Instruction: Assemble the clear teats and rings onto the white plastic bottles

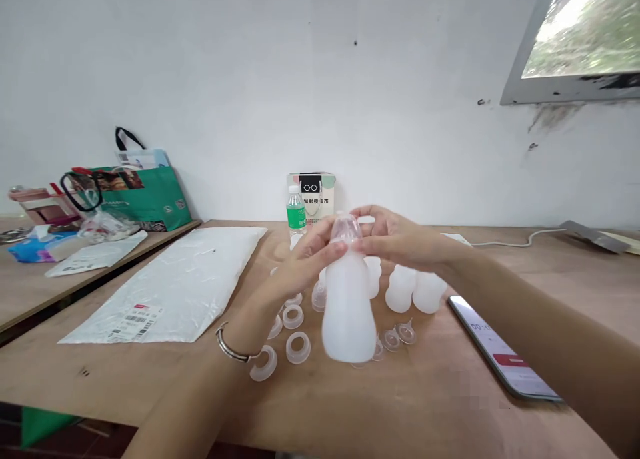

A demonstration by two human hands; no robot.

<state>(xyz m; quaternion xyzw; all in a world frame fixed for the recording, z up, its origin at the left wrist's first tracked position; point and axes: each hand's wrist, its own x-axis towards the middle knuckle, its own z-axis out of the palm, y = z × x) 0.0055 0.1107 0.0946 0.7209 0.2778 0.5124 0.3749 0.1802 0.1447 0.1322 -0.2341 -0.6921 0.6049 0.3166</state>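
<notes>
A white baby bottle (pixel 349 306) with a clear cap over its top is held upright in front of me, above the table. My left hand (pixel 317 249) grips its neck from the left, thumb across the front. On the other side, my right hand (pixel 387 236) pinches the cap and neck between thumb and fingers. Behind it stand several white bottle bodies (pixel 401 289). Loose collar rings (pixel 299 348) lie to the left under my left wrist. Clear nipples (pixel 406 333) rest to the right of the bottle, and a clear cap (pixel 319 296) is partly hidden behind it.
A phone (pixel 500 346) lies under my right forearm. To the left is a white mailing bag (pixel 175 286), with a green shopping bag (pixel 160 196) beyond on another table. A green-labelled water bottle (pixel 296 212) and paper bag (pixel 325 192) stand by the wall.
</notes>
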